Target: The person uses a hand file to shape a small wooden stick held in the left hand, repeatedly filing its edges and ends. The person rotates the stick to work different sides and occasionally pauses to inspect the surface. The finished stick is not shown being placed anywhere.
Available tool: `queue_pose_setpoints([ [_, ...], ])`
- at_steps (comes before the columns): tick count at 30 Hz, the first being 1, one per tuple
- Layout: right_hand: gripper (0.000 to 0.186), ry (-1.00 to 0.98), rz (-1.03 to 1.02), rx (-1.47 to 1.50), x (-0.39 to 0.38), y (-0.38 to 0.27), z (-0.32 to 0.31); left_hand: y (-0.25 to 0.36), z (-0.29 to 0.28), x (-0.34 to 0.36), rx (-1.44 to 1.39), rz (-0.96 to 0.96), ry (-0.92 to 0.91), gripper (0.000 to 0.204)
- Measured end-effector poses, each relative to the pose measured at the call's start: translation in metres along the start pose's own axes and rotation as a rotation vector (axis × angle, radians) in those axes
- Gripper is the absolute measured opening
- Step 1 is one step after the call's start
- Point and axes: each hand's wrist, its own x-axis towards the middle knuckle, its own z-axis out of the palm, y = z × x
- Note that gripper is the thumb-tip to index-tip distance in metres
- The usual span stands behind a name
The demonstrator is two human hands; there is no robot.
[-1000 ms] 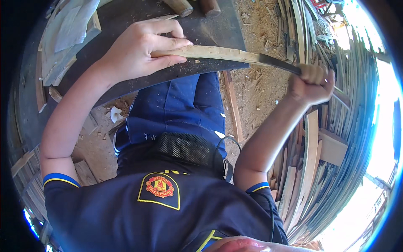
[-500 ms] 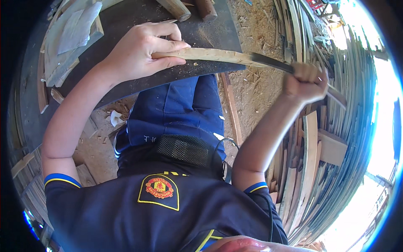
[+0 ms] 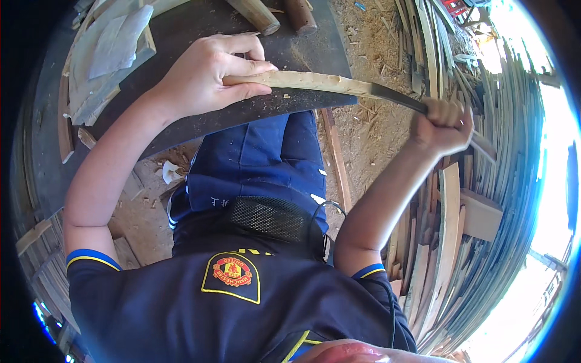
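Note:
My left hand [image 3: 221, 72] is closed around one end of a long, pale wooden strip [image 3: 308, 80], thumb below and fingers above. The strip lies about level over the front of a dark work surface, its right end reaching past the edge. My right hand [image 3: 445, 125] is a fist around a long knife [image 3: 399, 98]. Its dark blade points left and meets the strip's right end, where the two overlap. A flat, brownish handle end [image 3: 484, 147] sticks out below the fist. How deep the blade sits in the wood cannot be made out.
The dark table [image 3: 200, 27] carries shavings. Two round wooden pieces [image 3: 257, 17] lie at its far side, and boards with a pale sheet [image 3: 121, 45] at the left. Stacked wooden slats [image 3: 478, 242] fill the right. Wood chips litter the dirt floor [image 3: 378, 130].
The knife's angle has shifted slightly, its blade now lying closer along the strip's right end. The strip and left hand have moved a little right in view.

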Motion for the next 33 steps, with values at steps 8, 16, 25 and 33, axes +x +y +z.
queue_pose_setpoints([
  [8,0.039,-0.126,0.082,0.021,-0.007,0.031,0.008,0.005,-0.003,0.0,-0.007,-0.071,-0.036,0.031],
  [16,0.041,0.014,-0.029,-0.024,-0.004,0.015,0.001,0.001,-0.001,0.003,0.032,0.002,-0.024,0.031],
  [25,0.04,-0.049,-0.079,-0.194,-0.002,0.014,0.005,0.001,-0.003,0.0,0.015,-0.049,-0.027,0.032],
  [33,0.039,-0.004,-0.03,-0.046,0.003,0.005,-0.007,-0.001,0.0,0.0,0.011,-0.014,-0.01,0.033],
])
